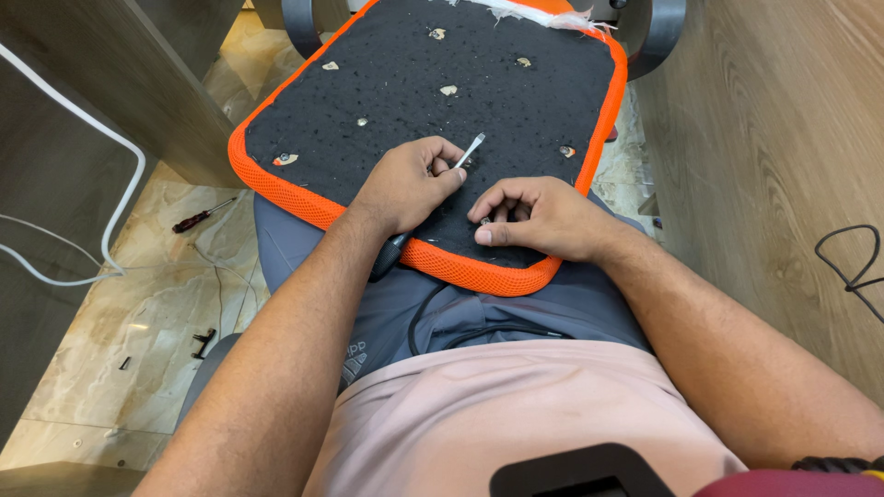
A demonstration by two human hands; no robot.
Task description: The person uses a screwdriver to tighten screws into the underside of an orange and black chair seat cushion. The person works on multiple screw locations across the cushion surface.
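Note:
A chair seat pad (387, 83), black underside with an orange mesh rim, lies upturned across my lap. My left hand (405, 184) grips a screwdriver (470, 150) whose metal tip points toward the pad's middle, its dark handle sticking out below my wrist. My right hand (534, 216) rests on the black surface near the front edge, fingers curled and pressed on something small I cannot make out. Several small metal fittings (448, 90) dot the black fabric.
A red-handled screwdriver (198, 217) and small dark parts (203, 342) lie on the marble floor at left. White cable (110, 221) runs along the left wooden panel. A wooden surface with a black cable (856, 267) is at right. Chair armrests (658, 32) are behind the pad.

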